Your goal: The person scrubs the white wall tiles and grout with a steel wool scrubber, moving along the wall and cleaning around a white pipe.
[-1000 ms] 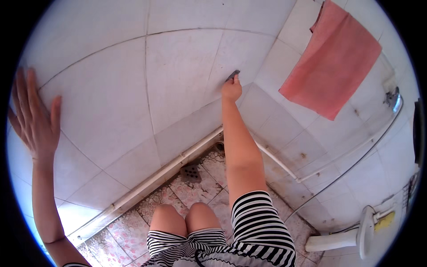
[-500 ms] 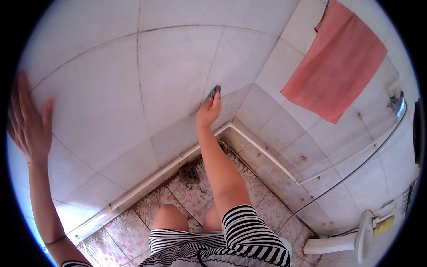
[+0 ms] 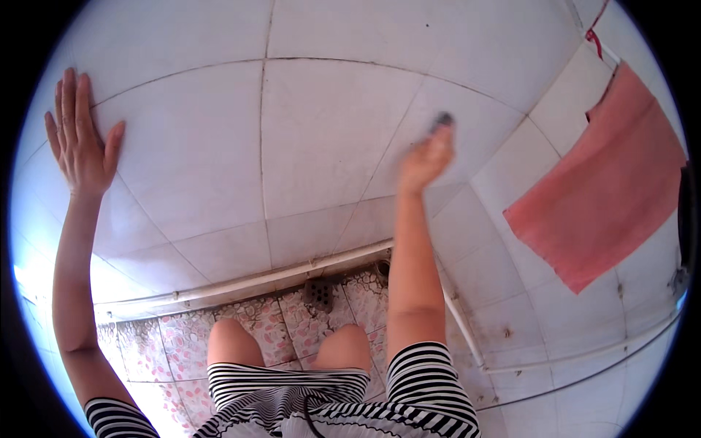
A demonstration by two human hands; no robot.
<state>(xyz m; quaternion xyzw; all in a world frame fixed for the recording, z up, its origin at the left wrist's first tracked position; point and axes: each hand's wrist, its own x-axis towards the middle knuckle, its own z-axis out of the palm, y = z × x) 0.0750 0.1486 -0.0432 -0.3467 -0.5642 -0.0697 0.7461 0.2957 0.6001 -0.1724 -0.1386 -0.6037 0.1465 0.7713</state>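
My left hand (image 3: 82,142) lies flat on the white tiled wall (image 3: 321,139) at the far left, fingers stretched out and thumb apart, holding nothing. Out to the right, my right hand (image 3: 427,157) is closed on a small dark grey steel wool scrubber (image 3: 442,119). It is at the wall tile near the corner, smeared by motion. Thin dark grout lines run between the tiles.
A pink-red towel (image 3: 599,182) hangs on the right wall below a red cord (image 3: 594,40). White pipes (image 3: 219,287) run along the wall's foot. A dark perforated block (image 3: 318,294) rests on the pink patterned floor (image 3: 255,336). A thin hose (image 3: 577,381) crosses at lower right.
My right hand has moved up and right across the wall with the scrubber. The view has turned, so the towel sits farther right. My left hand is still on the wall.
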